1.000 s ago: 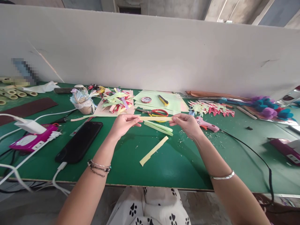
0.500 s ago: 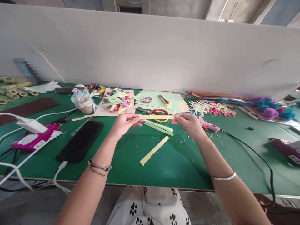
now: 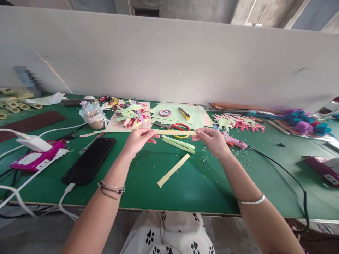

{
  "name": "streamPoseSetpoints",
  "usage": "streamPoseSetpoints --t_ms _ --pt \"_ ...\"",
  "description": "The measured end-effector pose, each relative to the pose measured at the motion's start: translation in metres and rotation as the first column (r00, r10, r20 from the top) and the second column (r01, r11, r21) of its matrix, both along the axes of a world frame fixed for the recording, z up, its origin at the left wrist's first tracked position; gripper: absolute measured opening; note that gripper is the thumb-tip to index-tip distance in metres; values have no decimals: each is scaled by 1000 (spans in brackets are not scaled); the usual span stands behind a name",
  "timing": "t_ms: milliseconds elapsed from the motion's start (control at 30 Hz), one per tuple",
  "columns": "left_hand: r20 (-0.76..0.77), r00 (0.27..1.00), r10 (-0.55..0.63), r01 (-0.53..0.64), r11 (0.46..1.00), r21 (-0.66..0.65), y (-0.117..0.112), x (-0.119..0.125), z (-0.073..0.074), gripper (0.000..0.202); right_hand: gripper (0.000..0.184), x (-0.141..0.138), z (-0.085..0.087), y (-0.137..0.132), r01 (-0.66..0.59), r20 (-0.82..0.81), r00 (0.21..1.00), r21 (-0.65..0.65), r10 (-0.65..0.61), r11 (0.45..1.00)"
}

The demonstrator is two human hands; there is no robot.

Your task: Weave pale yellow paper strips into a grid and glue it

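A narrow yellow paper strip (image 3: 174,132) is stretched level between my two hands above the table. My left hand (image 3: 141,138) pinches its left end between thumb and fingers, and my right hand (image 3: 210,138) pinches the right end. Below the strip lie a folded light green paper strip (image 3: 178,144) and another pale yellow paper strip (image 3: 173,170), set at a slant. Just behind it are scissors (image 3: 180,127) with red and yellow handles, partly hidden by the held strip. A pink glue gun (image 3: 235,141) rests beside my right hand.
Green paper sheets (image 3: 169,118) carry a tape roll (image 3: 165,113) and a yellow utility knife (image 3: 184,113). Paper strips (image 3: 132,112) are heaped behind my left hand. Woven paper pieces (image 3: 249,123) lie at right, a phone (image 3: 90,160) and purple power strip (image 3: 39,155) at left.
My hands hold nearly the same pose. The left hand's grip has shifted slightly to the left along the yellow strip, and the whole view has moved a little.
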State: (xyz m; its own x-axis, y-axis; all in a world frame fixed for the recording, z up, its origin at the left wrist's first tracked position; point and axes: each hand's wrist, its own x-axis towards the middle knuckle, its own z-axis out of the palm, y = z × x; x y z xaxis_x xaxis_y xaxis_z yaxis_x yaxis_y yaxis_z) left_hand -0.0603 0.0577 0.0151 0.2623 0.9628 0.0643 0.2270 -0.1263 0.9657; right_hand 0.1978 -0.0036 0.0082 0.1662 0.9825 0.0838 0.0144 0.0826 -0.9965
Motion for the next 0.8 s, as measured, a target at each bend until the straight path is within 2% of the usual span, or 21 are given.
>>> streamPoseSetpoints --t_ms 367,800 --pt "-8 1000 12 -11 999 42 -3 3 6 42 26 -1 2 -1 14 62 998 29 -16 999" --pt "-14 998 68 -67 994 90 -4 5 2 39 28 -6 2 -3 63 101 992 91 -72 994"
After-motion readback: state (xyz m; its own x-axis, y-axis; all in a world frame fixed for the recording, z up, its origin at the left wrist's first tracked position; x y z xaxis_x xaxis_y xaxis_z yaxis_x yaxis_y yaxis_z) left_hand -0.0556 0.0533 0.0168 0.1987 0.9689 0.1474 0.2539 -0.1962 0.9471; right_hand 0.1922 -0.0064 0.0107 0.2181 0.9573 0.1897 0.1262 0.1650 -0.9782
